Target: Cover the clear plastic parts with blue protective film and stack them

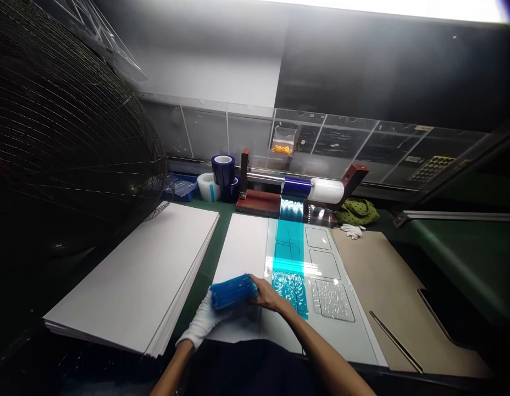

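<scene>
My left hand (203, 319), in a white fabric glove, and my bare right hand (269, 294) press together on a bunched wad of blue plastic film (233, 292). Just beyond my right hand, a strip of wrinkled blue film (288, 291) continues up a white panel (243, 247) as flatter cyan film (288, 242). Beside that strip lies a crinkled clear film (331, 300) with rounded-rectangle outlines (323, 264) above it. The wad hides what lies under it.
A stack of white boards (131, 278) lies to the left beneath a black mesh fan guard (65, 129). Ahead stand a film roller stand (312, 190) and tape rolls (222, 171). To the right are a tan board (387, 286), a metal rod (395, 341), and white gloves (351, 231).
</scene>
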The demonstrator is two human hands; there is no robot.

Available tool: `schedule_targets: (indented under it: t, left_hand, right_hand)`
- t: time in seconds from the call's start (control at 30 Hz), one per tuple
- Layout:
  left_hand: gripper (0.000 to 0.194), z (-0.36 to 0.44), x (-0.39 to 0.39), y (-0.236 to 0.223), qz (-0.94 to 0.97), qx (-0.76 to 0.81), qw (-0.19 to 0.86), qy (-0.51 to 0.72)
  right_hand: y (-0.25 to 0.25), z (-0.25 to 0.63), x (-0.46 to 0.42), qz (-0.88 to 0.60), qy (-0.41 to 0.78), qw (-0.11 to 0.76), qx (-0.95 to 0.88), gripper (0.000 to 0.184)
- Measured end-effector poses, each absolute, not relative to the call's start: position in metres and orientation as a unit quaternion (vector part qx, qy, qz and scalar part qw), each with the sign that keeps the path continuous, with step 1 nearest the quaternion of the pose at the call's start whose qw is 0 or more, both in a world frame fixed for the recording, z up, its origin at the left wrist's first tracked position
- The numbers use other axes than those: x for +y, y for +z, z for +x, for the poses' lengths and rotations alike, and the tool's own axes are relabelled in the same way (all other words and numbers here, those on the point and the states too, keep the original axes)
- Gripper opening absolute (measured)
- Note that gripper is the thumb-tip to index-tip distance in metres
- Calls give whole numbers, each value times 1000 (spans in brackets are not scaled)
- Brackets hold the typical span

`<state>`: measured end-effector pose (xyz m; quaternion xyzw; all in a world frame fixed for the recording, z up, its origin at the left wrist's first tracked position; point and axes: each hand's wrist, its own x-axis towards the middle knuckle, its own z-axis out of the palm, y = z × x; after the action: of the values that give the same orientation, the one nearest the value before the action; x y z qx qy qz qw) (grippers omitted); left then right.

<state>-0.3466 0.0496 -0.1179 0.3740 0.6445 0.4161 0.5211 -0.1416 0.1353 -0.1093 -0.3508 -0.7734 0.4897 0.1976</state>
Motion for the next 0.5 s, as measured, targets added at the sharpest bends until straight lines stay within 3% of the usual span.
schedule_targets:
  t: [0.1, 0.2, 0.37, 0.5]
  left_hand:
    - [91, -354, 54, -100, 377, 618, 555, 411]
    - [75, -362, 52, -75, 368, 589, 596, 403]
    - [66, -366, 46, -61, 306, 538, 675, 400]
    - [63, -366, 46, -76, 287, 543, 686, 389]
  right_hand:
    - [-99, -144, 137, -363, 572, 208, -706, 63]
    - [-88, -144, 133, -387, 706, 156, -573, 56]
    - [-92, -142, 120, -411, 799, 108, -425, 76]
    - [-107, -147, 108, -422, 826, 112, -357, 80]
